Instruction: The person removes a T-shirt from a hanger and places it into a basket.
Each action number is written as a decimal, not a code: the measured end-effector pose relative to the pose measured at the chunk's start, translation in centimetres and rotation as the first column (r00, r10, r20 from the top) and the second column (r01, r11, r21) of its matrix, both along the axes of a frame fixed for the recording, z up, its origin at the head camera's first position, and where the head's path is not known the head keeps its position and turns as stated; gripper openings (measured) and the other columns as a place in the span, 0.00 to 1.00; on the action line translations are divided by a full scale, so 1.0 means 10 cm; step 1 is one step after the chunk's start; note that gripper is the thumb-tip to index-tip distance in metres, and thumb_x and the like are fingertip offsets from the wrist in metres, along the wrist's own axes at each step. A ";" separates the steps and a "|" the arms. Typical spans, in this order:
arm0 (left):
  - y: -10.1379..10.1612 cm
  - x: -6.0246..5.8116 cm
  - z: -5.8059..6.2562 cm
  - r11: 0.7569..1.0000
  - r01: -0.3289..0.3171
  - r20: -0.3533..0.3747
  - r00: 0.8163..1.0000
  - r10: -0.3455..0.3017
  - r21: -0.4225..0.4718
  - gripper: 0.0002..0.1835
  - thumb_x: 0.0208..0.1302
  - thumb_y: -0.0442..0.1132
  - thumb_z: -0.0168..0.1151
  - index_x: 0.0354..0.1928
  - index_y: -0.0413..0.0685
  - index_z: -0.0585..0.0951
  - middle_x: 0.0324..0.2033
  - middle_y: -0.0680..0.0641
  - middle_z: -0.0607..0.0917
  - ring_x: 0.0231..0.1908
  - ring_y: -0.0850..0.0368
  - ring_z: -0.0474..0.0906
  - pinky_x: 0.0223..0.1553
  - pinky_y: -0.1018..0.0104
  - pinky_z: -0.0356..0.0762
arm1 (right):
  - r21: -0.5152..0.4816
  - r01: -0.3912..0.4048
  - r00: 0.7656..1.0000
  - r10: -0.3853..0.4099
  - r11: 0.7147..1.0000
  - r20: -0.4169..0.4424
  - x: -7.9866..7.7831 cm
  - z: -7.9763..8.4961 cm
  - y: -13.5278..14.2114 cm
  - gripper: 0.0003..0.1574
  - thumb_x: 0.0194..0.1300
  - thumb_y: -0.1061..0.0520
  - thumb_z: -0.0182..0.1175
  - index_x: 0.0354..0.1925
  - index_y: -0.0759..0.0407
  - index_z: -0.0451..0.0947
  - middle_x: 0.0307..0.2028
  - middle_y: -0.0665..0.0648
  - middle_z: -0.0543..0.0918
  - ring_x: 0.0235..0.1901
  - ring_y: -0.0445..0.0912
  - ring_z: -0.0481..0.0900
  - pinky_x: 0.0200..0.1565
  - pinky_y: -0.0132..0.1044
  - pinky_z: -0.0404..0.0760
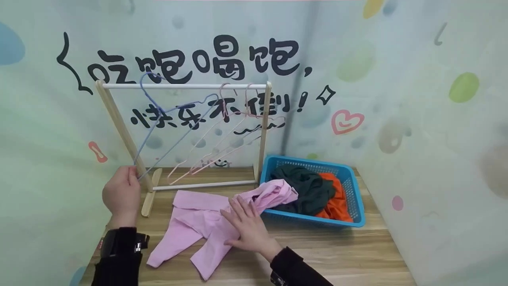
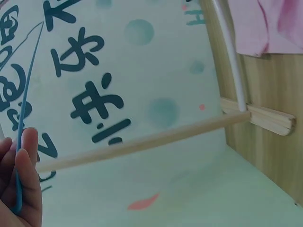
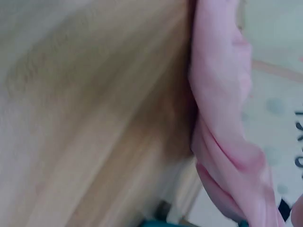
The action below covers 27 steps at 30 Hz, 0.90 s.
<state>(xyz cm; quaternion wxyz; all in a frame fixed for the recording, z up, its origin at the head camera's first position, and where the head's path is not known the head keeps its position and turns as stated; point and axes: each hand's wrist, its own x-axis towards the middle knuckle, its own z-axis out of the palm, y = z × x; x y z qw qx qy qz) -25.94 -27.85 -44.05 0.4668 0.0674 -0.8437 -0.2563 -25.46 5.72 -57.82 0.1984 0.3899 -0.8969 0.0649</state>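
My left hand (image 1: 122, 194) pinches a lower corner of a blue hanger (image 1: 160, 111). The hanger is raised at a tilt in front of the rack, its hook near the top bar; whether they touch I cannot tell. In the left wrist view, the fingers close round the hanger's thin wire (image 2: 30, 80). A pink garment (image 1: 214, 242) lies spread on the table, one end bunched over the basket's edge. My right hand (image 1: 250, 230) rests on it with fingers spread. The right wrist view shows the garment's folds (image 3: 218, 94), with that hand mostly out of frame.
Two pink hangers (image 1: 224, 103) hang at the right of the rack's white bar (image 1: 190, 86). A blue basket (image 1: 313, 220) at the right holds a dark green garment (image 1: 305, 190) and an orange one (image 1: 337, 198). Printed curtains border the wooden table (image 1: 357, 254).
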 end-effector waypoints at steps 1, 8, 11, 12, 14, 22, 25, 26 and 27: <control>0.02 -0.03 0.03 1.000 0.003 0.000 1.000 -0.003 -0.010 0.12 0.70 0.34 0.58 0.28 0.35 0.79 0.22 0.38 0.83 0.22 0.38 0.79 0.23 0.48 0.66 | 0.031 0.012 1.000 -0.013 0.999 0.019 0.01 -0.03 -0.03 0.61 0.50 0.22 0.65 0.75 0.44 0.59 0.76 0.62 0.53 0.74 0.61 0.48 0.66 0.66 0.53; 0.14 -0.16 0.10 0.998 0.032 0.050 0.998 -0.029 -0.055 0.12 0.71 0.36 0.58 0.29 0.36 0.79 0.23 0.37 0.83 0.23 0.37 0.79 0.22 0.46 0.66 | 0.146 0.114 0.977 -0.137 0.983 0.163 0.02 -0.29 -0.14 0.73 0.41 0.18 0.67 0.77 0.41 0.52 0.77 0.64 0.47 0.74 0.64 0.45 0.66 0.67 0.51; 0.18 -0.17 0.07 0.996 0.049 0.077 0.996 -0.042 -0.081 0.12 0.71 0.36 0.58 0.30 0.35 0.80 0.24 0.37 0.84 0.23 0.37 0.80 0.21 0.46 0.66 | 0.165 0.143 0.959 -0.178 0.976 0.219 0.03 -0.41 -0.12 0.72 0.41 0.19 0.67 0.77 0.42 0.52 0.77 0.65 0.46 0.74 0.65 0.44 0.66 0.66 0.53; 0.18 -0.17 0.05 0.995 0.054 0.084 0.995 -0.046 -0.089 0.12 0.71 0.36 0.59 0.31 0.35 0.80 0.24 0.37 0.84 0.23 0.37 0.80 0.21 0.46 0.66 | 0.157 0.148 0.951 -0.184 0.977 0.248 0.04 -0.44 -0.11 0.72 0.42 0.20 0.68 0.77 0.42 0.52 0.76 0.65 0.47 0.74 0.64 0.44 0.66 0.66 0.54; 0.20 -0.16 0.02 0.993 0.062 0.095 0.994 -0.052 -0.104 0.12 0.71 0.36 0.59 0.30 0.34 0.80 0.24 0.37 0.83 0.22 0.37 0.80 0.20 0.46 0.67 | 0.113 0.149 0.924 -0.179 0.982 0.337 0.07 -0.49 -0.08 0.71 0.43 0.23 0.71 0.77 0.45 0.53 0.76 0.67 0.46 0.74 0.64 0.44 0.65 0.67 0.54; 0.22 -0.13 -0.02 0.994 0.056 0.142 0.989 -0.043 -0.088 0.13 0.72 0.39 0.57 0.32 0.36 0.79 0.21 0.37 0.81 0.18 0.38 0.76 0.17 0.48 0.62 | -0.155 0.131 0.765 -0.001 0.979 0.644 0.18 -0.53 -0.03 0.59 0.56 0.46 0.73 0.74 0.62 0.52 0.72 0.72 0.54 0.73 0.63 0.48 0.71 0.51 0.48; 0.22 -0.11 -0.05 0.997 0.047 0.169 0.985 -0.035 -0.064 0.14 0.73 0.41 0.55 0.32 0.37 0.77 0.19 0.38 0.78 0.17 0.39 0.74 0.16 0.51 0.60 | -0.105 0.105 0.873 -0.041 0.989 0.487 0.18 -0.56 -0.06 0.44 0.56 0.48 0.72 0.63 0.66 0.66 0.60 0.69 0.70 0.64 0.60 0.65 0.67 0.46 0.60; 0.21 -0.11 -0.06 0.997 0.046 0.174 0.984 -0.034 -0.061 0.14 0.74 0.42 0.55 0.33 0.37 0.77 0.20 0.38 0.78 0.18 0.39 0.74 0.16 0.51 0.60 | -0.086 0.104 0.910 -0.060 0.991 0.409 0.18 -0.58 -0.07 0.36 0.55 0.50 0.72 0.56 0.65 0.70 0.54 0.66 0.75 0.58 0.57 0.71 0.63 0.44 0.65; 0.21 -0.10 -0.09 0.997 0.047 0.177 0.984 -0.036 -0.054 0.15 0.74 0.43 0.55 0.34 0.37 0.77 0.21 0.38 0.79 0.19 0.39 0.75 0.17 0.50 0.61 | -0.063 0.107 0.942 -0.081 0.992 0.324 0.17 -0.59 -0.07 0.29 0.54 0.51 0.72 0.48 0.62 0.72 0.46 0.62 0.77 0.52 0.53 0.75 0.59 0.42 0.69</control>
